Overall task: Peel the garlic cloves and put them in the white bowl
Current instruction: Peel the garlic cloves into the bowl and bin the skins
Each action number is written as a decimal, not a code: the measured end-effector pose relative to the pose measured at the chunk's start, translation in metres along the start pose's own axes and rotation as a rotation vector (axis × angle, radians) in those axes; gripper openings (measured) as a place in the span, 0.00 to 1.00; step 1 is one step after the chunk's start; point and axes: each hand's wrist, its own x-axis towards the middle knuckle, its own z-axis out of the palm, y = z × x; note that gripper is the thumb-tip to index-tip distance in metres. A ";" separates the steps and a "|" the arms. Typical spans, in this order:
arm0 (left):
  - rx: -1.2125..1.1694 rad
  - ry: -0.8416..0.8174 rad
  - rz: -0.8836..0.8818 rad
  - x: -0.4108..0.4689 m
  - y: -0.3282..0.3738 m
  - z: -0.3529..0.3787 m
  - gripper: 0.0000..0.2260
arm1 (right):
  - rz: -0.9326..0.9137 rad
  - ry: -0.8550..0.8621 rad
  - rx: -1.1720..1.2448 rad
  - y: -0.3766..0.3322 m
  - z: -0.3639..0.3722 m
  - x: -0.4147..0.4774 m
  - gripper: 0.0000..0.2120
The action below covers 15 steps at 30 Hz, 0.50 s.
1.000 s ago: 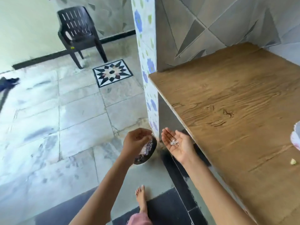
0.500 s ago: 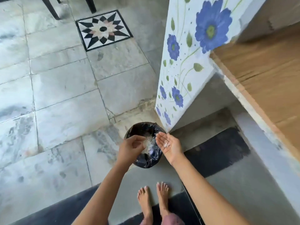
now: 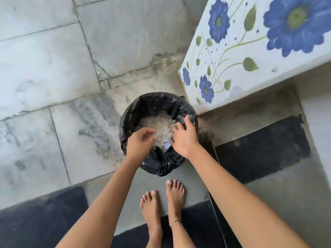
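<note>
A small bin lined with a black bag [image 3: 143, 108] stands on the floor, and a heap of pale garlic peels [image 3: 159, 126] lies inside it. My left hand [image 3: 140, 141] hovers over the bin's near left rim with its fingers loosely curled; nothing shows in it. My right hand [image 3: 184, 136] is turned palm down over the bin's right side, fingers spread and straight. No garlic cloves and no white bowl are in view.
A counter side panel with blue flowers [image 3: 250, 51] rises at the right, close to the bin. My bare feet [image 3: 163, 203] stand just behind the bin on grey floor between dark mats [image 3: 259, 145]. Marble tiles [image 3: 53, 68] stretch left.
The view has dropped from the wooden counter to the bin. My right hand, palm up with peels before, has turned palm down over the bin. Both hands came closer to it.
</note>
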 end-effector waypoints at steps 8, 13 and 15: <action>-0.316 -0.101 0.259 -0.033 0.005 0.051 0.16 | 0.074 -0.011 0.184 0.002 -0.001 0.003 0.36; -0.280 -0.146 -0.066 -0.002 -0.025 0.070 0.22 | 0.074 -0.030 0.190 -0.005 -0.002 0.001 0.42; -0.390 -0.111 -0.050 0.005 -0.014 0.064 0.20 | 0.040 -0.053 0.195 -0.008 -0.005 -0.001 0.41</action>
